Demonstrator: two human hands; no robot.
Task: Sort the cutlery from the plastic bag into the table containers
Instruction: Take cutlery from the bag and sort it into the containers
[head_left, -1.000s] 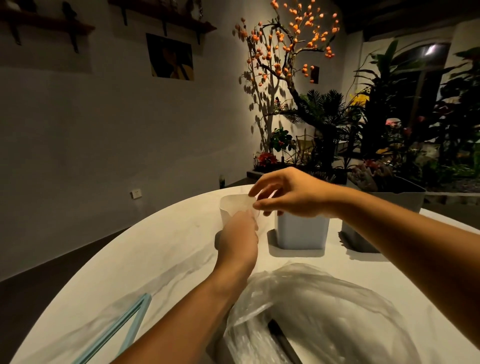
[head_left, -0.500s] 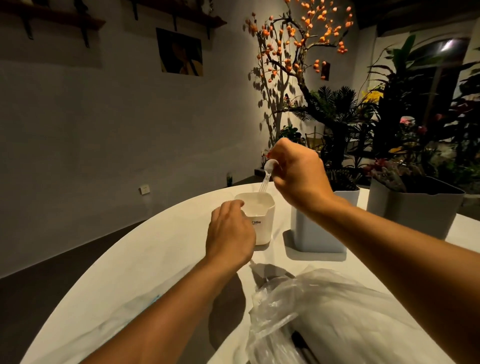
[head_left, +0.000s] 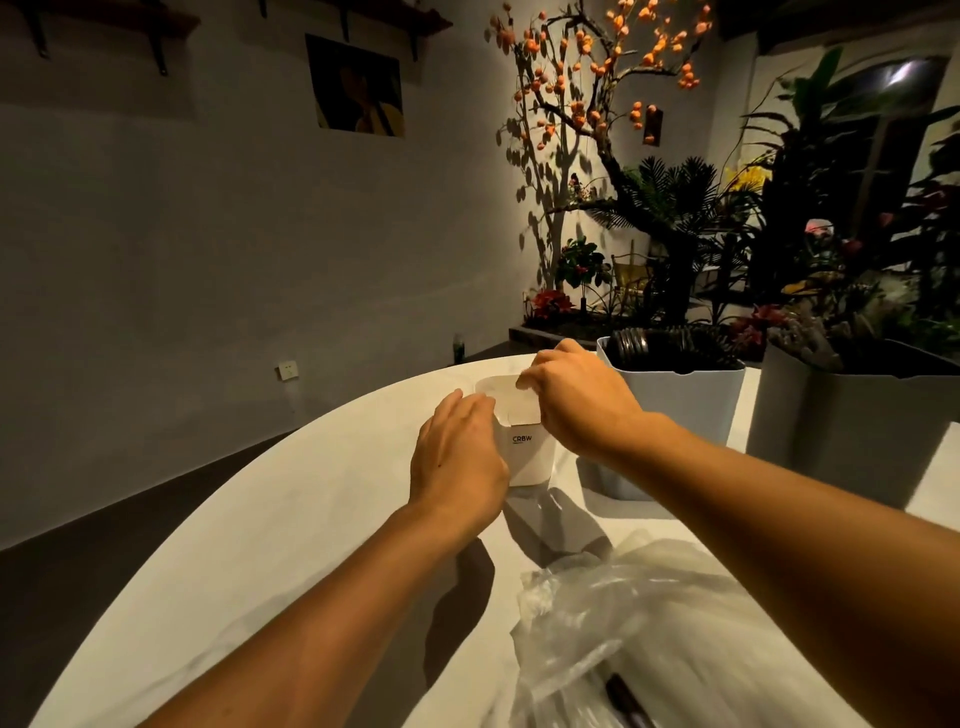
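Head view: both hands at white cup (head_left: 524, 452) on desk (head_left: 291, 519). Left hand (head_left: 457, 462) clamped on cup side; right hand (head_left: 576, 405) over rim, fingers curled, grip unclear. Grey bin (head_left: 685, 400) holds dark cutlery; bag (head_left: 634, 634) shows 1 dark piece. Sorting looks unfinished.

I seem to be in a dim café or plant-filled lounge: beyond my hands stand an orange-berried tree (head_left: 597, 88) and potted plants (head_left: 810, 249), a framed picture (head_left: 358, 85) hanging up-left of them.

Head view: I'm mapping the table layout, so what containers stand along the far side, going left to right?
Small white plastic container marked CRBW → pale blue-grey square bin holding dark round items → larger grey bin at the right edge.
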